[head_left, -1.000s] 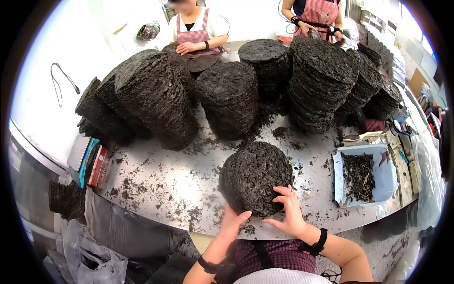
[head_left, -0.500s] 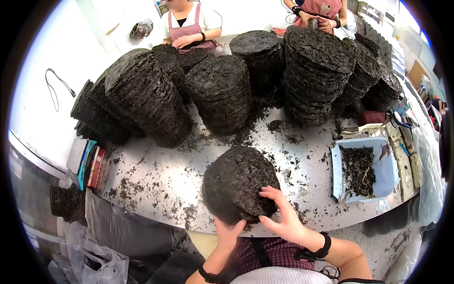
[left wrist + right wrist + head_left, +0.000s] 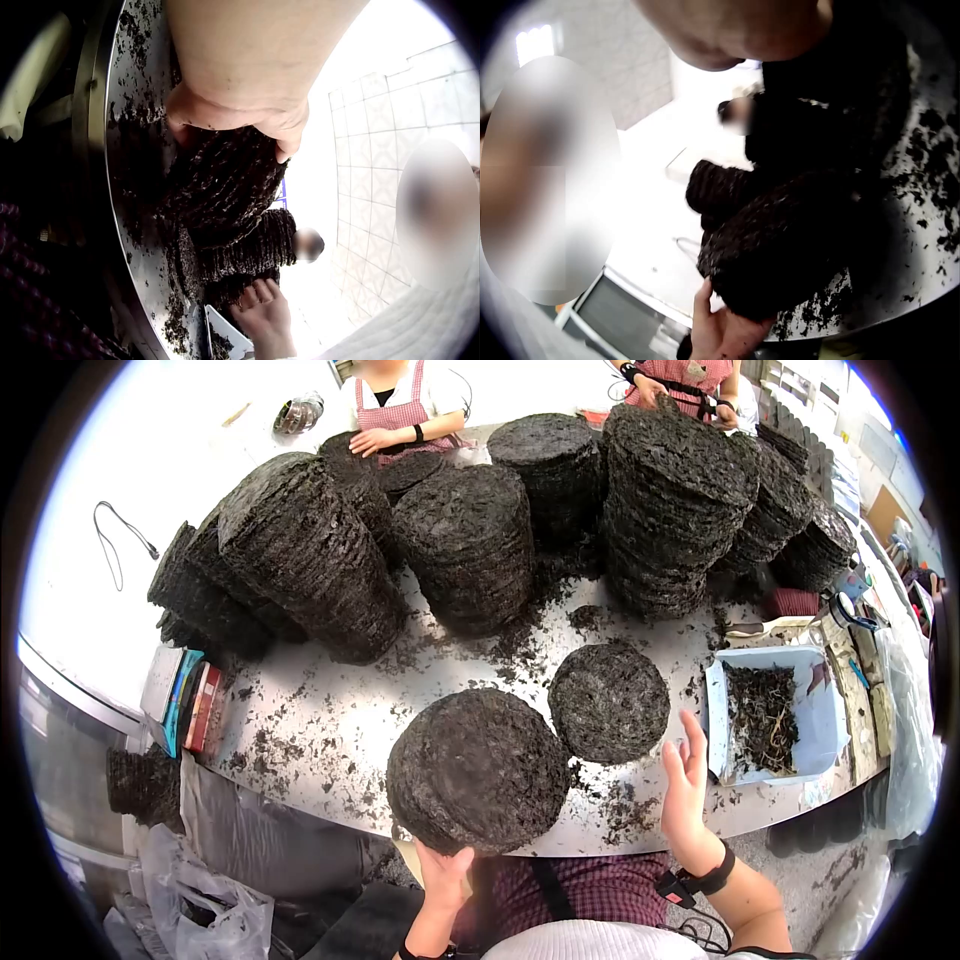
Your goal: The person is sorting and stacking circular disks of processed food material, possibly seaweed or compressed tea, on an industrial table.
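Note:
My left hand (image 3: 440,880) grips the near side of a stack of dark round seaweed sheets (image 3: 478,770), its thumb up against the side. The left wrist view shows that hand curled over the end of the layered stack (image 3: 232,180). Close behind it to the right, a smaller dark round of seaweed (image 3: 608,702) lies on the metal table (image 3: 320,780). My right hand (image 3: 686,785) is held up apart from both, fingers straight, between the small round and a light blue bin (image 3: 825,730).
Several tall seaweed stacks (image 3: 465,550) line the back of the table, some leaning. Dark scraps litter the tabletop. The blue bin holds dark bits. At left stand a scale and boxes (image 3: 185,705). Two people in checked aprons (image 3: 405,420) stand across the table.
The stack has moved left and toward me with my left hand on it. A smaller round shows where it stood. My right hand has come off the stack and moved right.

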### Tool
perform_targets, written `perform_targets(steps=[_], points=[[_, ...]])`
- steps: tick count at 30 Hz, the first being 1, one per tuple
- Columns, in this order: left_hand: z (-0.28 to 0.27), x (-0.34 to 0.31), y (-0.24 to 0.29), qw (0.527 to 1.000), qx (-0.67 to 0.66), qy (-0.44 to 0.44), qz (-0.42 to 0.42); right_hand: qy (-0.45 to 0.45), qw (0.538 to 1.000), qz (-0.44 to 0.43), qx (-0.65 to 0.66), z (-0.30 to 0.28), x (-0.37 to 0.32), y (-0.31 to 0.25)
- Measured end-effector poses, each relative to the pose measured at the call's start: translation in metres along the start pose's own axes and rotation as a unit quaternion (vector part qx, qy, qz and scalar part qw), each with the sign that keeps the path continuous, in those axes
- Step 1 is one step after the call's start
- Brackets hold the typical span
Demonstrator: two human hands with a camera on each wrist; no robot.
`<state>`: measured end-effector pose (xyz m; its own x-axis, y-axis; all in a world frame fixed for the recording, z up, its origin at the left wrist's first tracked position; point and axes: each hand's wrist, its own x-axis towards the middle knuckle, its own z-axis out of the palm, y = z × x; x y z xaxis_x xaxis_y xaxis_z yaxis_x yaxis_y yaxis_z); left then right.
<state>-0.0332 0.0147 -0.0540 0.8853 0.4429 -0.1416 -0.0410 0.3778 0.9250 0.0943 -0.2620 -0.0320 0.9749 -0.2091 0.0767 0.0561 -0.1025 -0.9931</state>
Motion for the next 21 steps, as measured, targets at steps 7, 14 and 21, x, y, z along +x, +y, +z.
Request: perform_targets(steps=[7,14,21], points=[[0.004,-0.005,0.001,1.000,0.000,0.013,-0.025,-0.023,0.884,-0.462,0.063,0.019,-0.027,-0.130],[-0.002,-0.003,-0.011,1.000,0.005,0.026,0.010,0.398,0.740,-0.360,0.404,0.078,-0.029,-0.213],[-0.019,0.004,-0.017,0.989,0.084,0.122,-0.007,-0.040,0.836,-0.498,0.228,0.031,-0.021,-0.153]])
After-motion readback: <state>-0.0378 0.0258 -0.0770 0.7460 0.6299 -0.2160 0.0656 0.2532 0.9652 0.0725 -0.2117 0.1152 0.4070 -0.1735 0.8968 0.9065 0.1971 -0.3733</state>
